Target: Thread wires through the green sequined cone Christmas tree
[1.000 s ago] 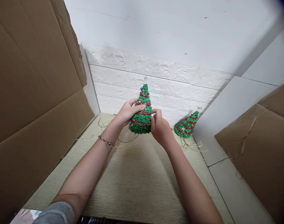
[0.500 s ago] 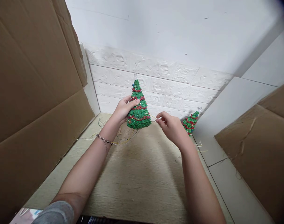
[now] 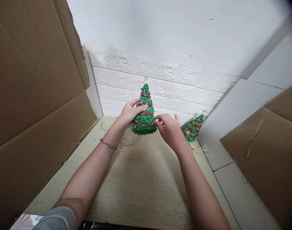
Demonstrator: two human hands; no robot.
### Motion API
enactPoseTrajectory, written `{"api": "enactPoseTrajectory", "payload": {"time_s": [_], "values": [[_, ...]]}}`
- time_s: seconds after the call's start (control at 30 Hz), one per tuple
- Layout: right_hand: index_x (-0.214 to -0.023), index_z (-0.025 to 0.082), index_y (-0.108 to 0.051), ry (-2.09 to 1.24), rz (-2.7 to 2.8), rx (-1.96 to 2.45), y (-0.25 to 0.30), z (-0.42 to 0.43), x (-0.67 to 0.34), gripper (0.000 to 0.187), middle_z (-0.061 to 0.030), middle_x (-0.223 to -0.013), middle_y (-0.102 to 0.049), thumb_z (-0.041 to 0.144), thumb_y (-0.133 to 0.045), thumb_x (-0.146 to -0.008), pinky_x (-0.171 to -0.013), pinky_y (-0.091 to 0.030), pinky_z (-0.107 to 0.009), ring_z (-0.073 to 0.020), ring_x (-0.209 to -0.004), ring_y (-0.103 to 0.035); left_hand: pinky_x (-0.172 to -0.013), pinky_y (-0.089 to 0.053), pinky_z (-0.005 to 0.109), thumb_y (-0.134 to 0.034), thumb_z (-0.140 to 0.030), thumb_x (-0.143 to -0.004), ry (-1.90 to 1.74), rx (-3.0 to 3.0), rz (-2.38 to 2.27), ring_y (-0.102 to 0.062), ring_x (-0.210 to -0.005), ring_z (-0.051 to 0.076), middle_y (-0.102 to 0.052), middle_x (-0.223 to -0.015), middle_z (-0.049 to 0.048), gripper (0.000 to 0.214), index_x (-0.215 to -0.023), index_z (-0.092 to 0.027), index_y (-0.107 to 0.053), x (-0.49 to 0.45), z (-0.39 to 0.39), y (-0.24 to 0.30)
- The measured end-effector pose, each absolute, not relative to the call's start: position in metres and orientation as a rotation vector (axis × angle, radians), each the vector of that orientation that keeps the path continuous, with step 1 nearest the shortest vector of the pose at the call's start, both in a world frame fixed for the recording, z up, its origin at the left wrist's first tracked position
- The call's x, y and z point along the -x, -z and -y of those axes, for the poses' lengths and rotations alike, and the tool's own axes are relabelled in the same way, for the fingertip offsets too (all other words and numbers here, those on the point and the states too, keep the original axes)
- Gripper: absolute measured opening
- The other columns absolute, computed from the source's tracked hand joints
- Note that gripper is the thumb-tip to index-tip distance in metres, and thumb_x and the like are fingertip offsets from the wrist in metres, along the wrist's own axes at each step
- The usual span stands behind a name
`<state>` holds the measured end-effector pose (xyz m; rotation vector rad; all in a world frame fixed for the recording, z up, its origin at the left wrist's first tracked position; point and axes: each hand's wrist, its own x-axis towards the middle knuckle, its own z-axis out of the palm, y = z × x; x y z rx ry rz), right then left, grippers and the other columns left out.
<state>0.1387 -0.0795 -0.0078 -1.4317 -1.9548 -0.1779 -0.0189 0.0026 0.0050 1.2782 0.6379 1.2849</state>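
A small green Christmas tree (image 3: 146,119) with red garlands and a clear tip is held upright above the table by my left hand (image 3: 131,111). The thumb lies across its front; the other fingers are behind it. At the tree's lower right edge, my right hand (image 3: 168,129) pinches with thumb and forefinger. A yellowish wire ran from the tree to these fingertips a moment earlier; now little of it shows between them. Thin wires (image 3: 131,144) loop below the tree's base. A second Christmas tree (image 3: 192,129) leans at the right, with loose wires at its foot.
Large cardboard sheets stand at the left (image 3: 40,80) and right (image 3: 268,150). Behind the pale wooden table (image 3: 136,191) is a white brick-patterned wall (image 3: 167,88). More thin wires (image 3: 104,126) lie at the table's back left.
My right hand has moved left, closing in on the tree's lower right side. The held tree has shifted slightly right, and more of the second tree shows.
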Motion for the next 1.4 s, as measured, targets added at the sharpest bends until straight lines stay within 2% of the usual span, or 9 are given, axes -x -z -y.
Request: {"api": "enactPoseTrajectory", "payload": {"time_s": [0.1,0.2,0.33,0.57,0.73,0.87,1.03,1.23,1.4], "values": [[-0.095,0.023,-0.057,0.110,1.955,1.434,0.001,0.084,-0.151,0.013,-0.0017,-0.093,-0.067,0.027,-0.046,-0.091,-0.105,-0.010,-0.066,-0.0173,-0.086,-0.060,-0.059,-0.051,0.026,-0.076,-0.027,-0.059,-1.294,-1.258,-0.670,-0.062,-0.064,0.014,-0.068,-0.081,0.0064,0.040,-0.094,-0.011,-0.063,0.020,-0.002,-0.006],[-0.085,0.023,-0.058,0.068,1.944,1.463,-0.003,0.085,-0.162,0.015,0.0010,-0.086,-0.068,0.027,-0.046,-0.091,-0.105,-0.006,-0.066,-0.0160,-0.081,-0.060,-0.057,-0.050,0.026,-0.075,-0.026,-0.060,-1.302,-1.240,-0.670,-0.061,-0.062,0.014,-0.067,-0.078,0.0060,0.038,-0.092,-0.011,-0.063,0.021,-0.001,-0.008],[-0.079,0.022,-0.058,0.097,1.916,1.472,-0.003,0.083,-0.161,0.019,0.0020,-0.082,-0.067,0.029,-0.044,-0.091,-0.107,-0.009,-0.063,-0.0142,-0.075,-0.059,-0.060,-0.051,0.027,-0.076,-0.027,-0.059,-1.283,-1.237,-0.662,-0.061,-0.063,0.014,-0.068,-0.081,0.0070,0.042,-0.095,-0.011,-0.063,0.020,0.000,-0.009],[-0.081,0.020,-0.057,0.150,1.955,1.454,0.004,0.083,-0.138,0.019,0.0002,-0.082,-0.066,0.024,-0.042,-0.091,-0.107,-0.020,-0.056,-0.0132,-0.074,-0.058,-0.067,-0.052,0.027,-0.077,-0.029,-0.060,-1.222,-1.334,-0.579,-0.063,-0.070,0.014,-0.068,-0.093,0.0085,0.048,-0.103,-0.012,-0.063,0.017,0.006,-0.008],[-0.099,0.022,-0.055,0.136,1.930,1.431,-0.001,0.088,-0.149,0.014,-0.0029,-0.098,-0.065,0.030,-0.048,-0.090,-0.106,-0.015,-0.063,-0.0158,-0.081,-0.060,-0.065,-0.052,0.025,-0.078,-0.028,-0.059,-1.229,-1.318,-0.584,-0.062,-0.069,0.013,-0.068,-0.092,0.0076,0.047,-0.101,-0.012,-0.063,0.019,0.005,-0.009],[-0.091,0.022,-0.055,0.106,1.874,1.449,-0.006,0.088,-0.165,0.012,-0.0012,-0.089,-0.065,0.031,-0.047,-0.089,-0.105,-0.014,-0.063,-0.0157,-0.078,-0.059,-0.065,-0.052,0.027,-0.076,-0.027,-0.060,-1.236,-1.296,-0.602,-0.063,-0.069,0.014,-0.067,-0.089,0.0072,0.044,-0.100,-0.013,-0.063,0.020,0.003,-0.009],[-0.075,0.020,-0.055,0.115,1.887,1.448,-0.005,0.083,-0.163,0.020,-0.0011,-0.078,-0.065,0.026,-0.043,-0.090,-0.100,-0.027,-0.053,-0.0151,-0.073,-0.056,-0.066,-0.052,0.028,-0.076,-0.026,-0.060,-1.235,-1.296,-0.611,-0.063,-0.070,0.015,-0.067,-0.089,0.0078,0.044,-0.100,-0.013,-0.063,0.019,0.005,-0.010],[-0.075,0.020,-0.057,0.095,1.926,1.344,0.004,0.077,-0.139,0.017,-0.0032,-0.081,-0.067,0.018,-0.046,-0.088,-0.088,-0.039,-0.039,-0.0169,-0.079,-0.058,-0.067,-0.052,0.026,-0.079,-0.029,-0.059,-1.223,-1.349,-0.587,-0.063,-0.071,0.014,-0.068,-0.095,0.0082,0.051,-0.105,-0.014,-0.063,0.017,0.007,-0.009],[-0.082,0.020,-0.061,-0.012,1.853,1.295,-0.001,0.079,-0.148,0.008,-0.0021,-0.078,-0.066,0.024,-0.054,-0.084,-0.072,-0.042,-0.030,-0.0139,-0.068,-0.055,-0.068,-0.052,0.027,-0.078,-0.027,-0.059,-1.232,-1.338,-0.598,-0.063,-0.072,0.014,-0.068,-0.092,0.0079,0.050,-0.104,-0.013,-0.063,0.017,0.008,-0.010]]}}
